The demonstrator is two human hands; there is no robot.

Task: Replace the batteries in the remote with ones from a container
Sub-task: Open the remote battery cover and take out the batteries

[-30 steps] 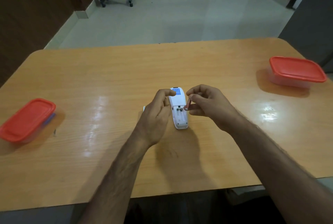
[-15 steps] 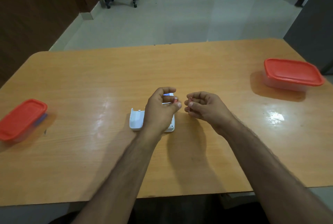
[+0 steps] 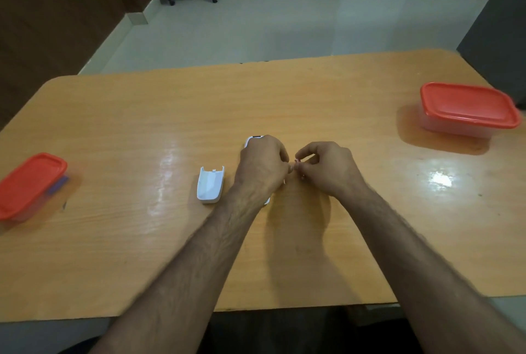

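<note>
White plastic was nearly all we could see of the remote (image 3: 254,139): it lay on the wooden desk (image 3: 142,254) under our left hand (image 3: 262,167), only its far end and a sliver by the wrist showing. That hand was curled over it, fingers closed; whether they pinched anything we could not tell, since the hand's back hid them. Our right hand (image 3: 327,168) sat just beside, fingers drawn together on a small reddish battery (image 3: 297,160), of which only the tip showed. The two hands almost met at the fingertips. We could not see the battery compartment at all.

The white battery cover (image 3: 210,185) lay inside-up on the desk just left of the left hand, apart from it.

Two clear containers with red lids stood well apart. The left container (image 3: 31,185) was cut off by the frame edge, lid on; something bluish-purple showed through its wall, too blurred to name. The right container (image 3: 466,110) stood near the desk's far right corner, lid on, its contents not discernible.
</note>
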